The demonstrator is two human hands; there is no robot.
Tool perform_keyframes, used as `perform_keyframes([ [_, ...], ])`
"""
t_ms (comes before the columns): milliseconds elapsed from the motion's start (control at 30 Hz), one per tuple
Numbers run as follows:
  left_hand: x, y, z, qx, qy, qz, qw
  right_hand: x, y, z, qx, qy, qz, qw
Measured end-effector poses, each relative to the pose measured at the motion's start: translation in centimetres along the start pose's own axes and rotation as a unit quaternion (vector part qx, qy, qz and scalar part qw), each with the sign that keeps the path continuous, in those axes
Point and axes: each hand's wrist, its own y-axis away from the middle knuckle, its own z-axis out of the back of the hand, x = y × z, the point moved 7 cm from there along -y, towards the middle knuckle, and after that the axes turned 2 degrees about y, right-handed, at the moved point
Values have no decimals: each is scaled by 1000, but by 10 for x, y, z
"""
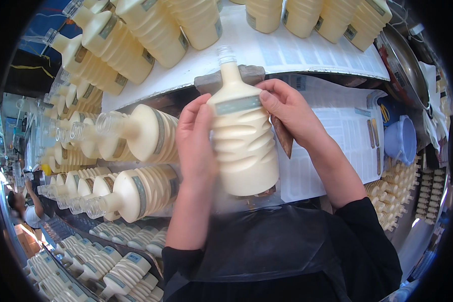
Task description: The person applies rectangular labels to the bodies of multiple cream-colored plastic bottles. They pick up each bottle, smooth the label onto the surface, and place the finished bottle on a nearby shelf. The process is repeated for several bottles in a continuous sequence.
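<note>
A cream-coloured bottle (244, 146) with wavy ridged sides and a clear glass-like neck lies tilted in front of me. Its neck rests against a grey block (206, 83). Across the shoulder runs a grey-green label strip (238, 105). My left hand (196, 133) is closed on the bottle's left edge, thumb and fingertips near one end of the strip. With my right hand (289, 108), I press the thumb on the strip's other end, fingers behind the bottle. A brown pointed tool (283, 137) sticks out below that palm; its grip is hidden.
Several similar bottles stand on a white board (267, 55) at the far side, and more bottles (141, 194) lie stacked at left. Label sheets (307, 176) cover the right side, with slim tools (373, 133) on them. Beyond are a blue bucket (400, 140) and a metal pan (405, 60).
</note>
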Motion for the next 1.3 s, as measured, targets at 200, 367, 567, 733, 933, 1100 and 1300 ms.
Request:
perform_keyframes([
  [200,-3,4,-5,4,-14,-28,1000,3,2,-2,0,30,-7,1000],
  [367,-3,3,-6,8,-2,-29,1000,-2,0,-1,-2,17,-1,1000],
  [567,-1,3,-4,3,-9,-27,1000,-2,0,-2,-22,-4,8,1000],
  [733,1,6,5,-7,6,-11,1000,0,4,5,16,-11,-32,999],
  [933,4,32,7,33,-100,-13,994,-14,17,15,16,-1,-42,999],
  [1100,3,46,-7,90,-202,-65,973,-33,26,9,47,-39,-73,996],
  [1300,5,44,-6,93,-226,-91,965,-30,29,4,49,-21,-74,996],
])
